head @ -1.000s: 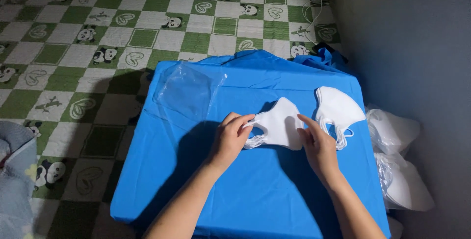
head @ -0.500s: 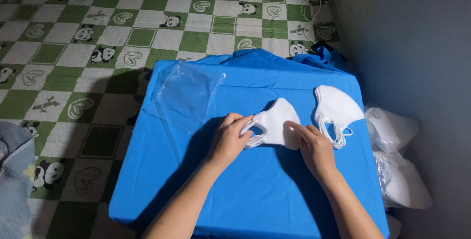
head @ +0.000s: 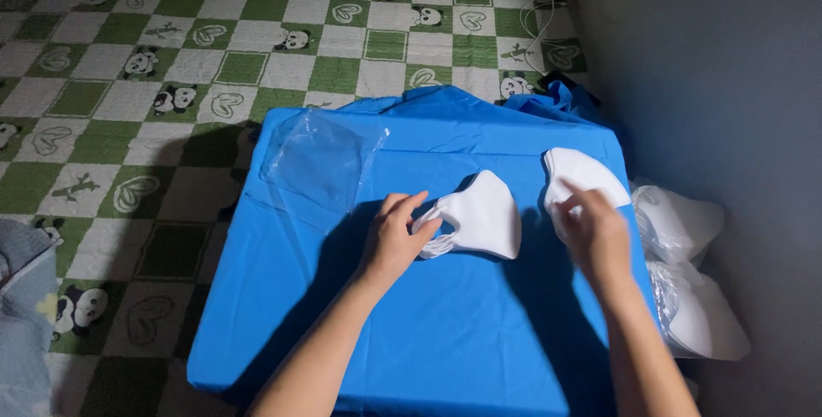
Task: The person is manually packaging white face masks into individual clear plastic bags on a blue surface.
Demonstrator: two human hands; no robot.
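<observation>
A small stack of folded white face masks lies in the middle of a table with a blue cloth. My left hand rests on the stack's left end, by the ear loops, fingers curled over them. Further right lies a second pile of white masks near the table's right edge. My right hand reaches onto that pile, fingertips touching its lower left part. Whether it grips a mask I cannot tell.
A clear plastic bag lies flat at the table's back left. Plastic bags of white masks sit beside the table on the right, against a dark wall. A green and white checked mat with panda figures covers the floor.
My right hand left the middle stack and moved right to the second pile. My left hand stayed on the stack's left end.
</observation>
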